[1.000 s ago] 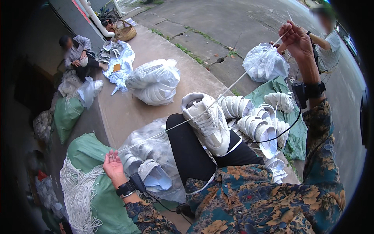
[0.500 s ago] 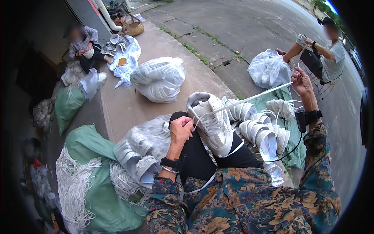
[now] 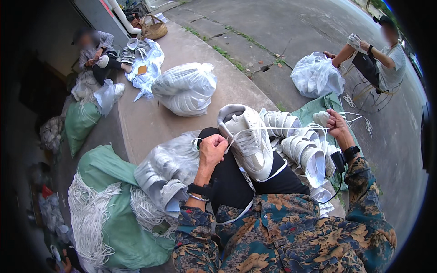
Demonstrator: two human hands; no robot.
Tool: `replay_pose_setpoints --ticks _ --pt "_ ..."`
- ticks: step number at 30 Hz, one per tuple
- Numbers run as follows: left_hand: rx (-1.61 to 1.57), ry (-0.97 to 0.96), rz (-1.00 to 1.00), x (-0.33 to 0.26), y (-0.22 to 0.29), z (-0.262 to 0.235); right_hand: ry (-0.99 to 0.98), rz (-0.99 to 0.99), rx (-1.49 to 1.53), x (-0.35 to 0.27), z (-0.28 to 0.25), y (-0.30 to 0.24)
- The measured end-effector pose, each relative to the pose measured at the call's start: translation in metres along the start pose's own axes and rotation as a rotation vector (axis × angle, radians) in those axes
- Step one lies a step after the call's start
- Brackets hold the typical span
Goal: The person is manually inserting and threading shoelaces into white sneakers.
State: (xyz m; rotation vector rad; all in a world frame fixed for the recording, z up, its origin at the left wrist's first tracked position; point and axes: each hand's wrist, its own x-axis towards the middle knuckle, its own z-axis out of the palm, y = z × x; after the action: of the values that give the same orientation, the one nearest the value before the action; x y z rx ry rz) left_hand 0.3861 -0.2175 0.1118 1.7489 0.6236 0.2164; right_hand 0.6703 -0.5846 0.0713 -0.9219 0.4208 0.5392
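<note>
A white sneaker (image 3: 249, 150) rests on my dark-trousered lap, its toe toward me and its laces partly threaded. My left hand (image 3: 212, 150), left of the sneaker, is closed in a pinch on a white shoelace that leads to the eyelets. Out to the right, my right hand (image 3: 337, 124) is closed on the shoelace (image 3: 291, 128), which runs almost level from the sneaker's upper part. Another stretch of lace crosses the toe and hangs over my lap.
A green sack (image 3: 123, 227) with bundles of white laces (image 3: 91, 214) lies at left, beside a clear bag of shoes (image 3: 166, 159). Several nested white shoes (image 3: 300, 150) lie at right. Further off are a bagged bundle (image 3: 186, 91), another plastic bag (image 3: 317, 75) and two seated people.
My right hand has moved down and toward the sneaker, and the lace has gone from a rising line to nearly level. My left hand holds its place.
</note>
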Motion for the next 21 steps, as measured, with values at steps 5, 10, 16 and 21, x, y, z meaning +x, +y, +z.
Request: replay_pose_setpoints --ticks 5,10,16,21 --pt "0.106 0.075 0.025 0.005 0.003 0.005 -0.140 -0.017 -0.251 -0.024 0.043 0.022" --pt "0.532 0.296 0.324 0.000 0.021 0.023 -0.562 -0.118 -0.693 -0.059 0.115 0.074" --pt "0.633 0.214 0.298 0.000 0.027 0.018 -0.757 -0.175 -0.924 -0.085 0.170 0.114" --pt "0.622 0.189 0.300 -0.003 0.028 0.012 -0.797 -0.178 -0.980 -0.078 0.175 0.121"
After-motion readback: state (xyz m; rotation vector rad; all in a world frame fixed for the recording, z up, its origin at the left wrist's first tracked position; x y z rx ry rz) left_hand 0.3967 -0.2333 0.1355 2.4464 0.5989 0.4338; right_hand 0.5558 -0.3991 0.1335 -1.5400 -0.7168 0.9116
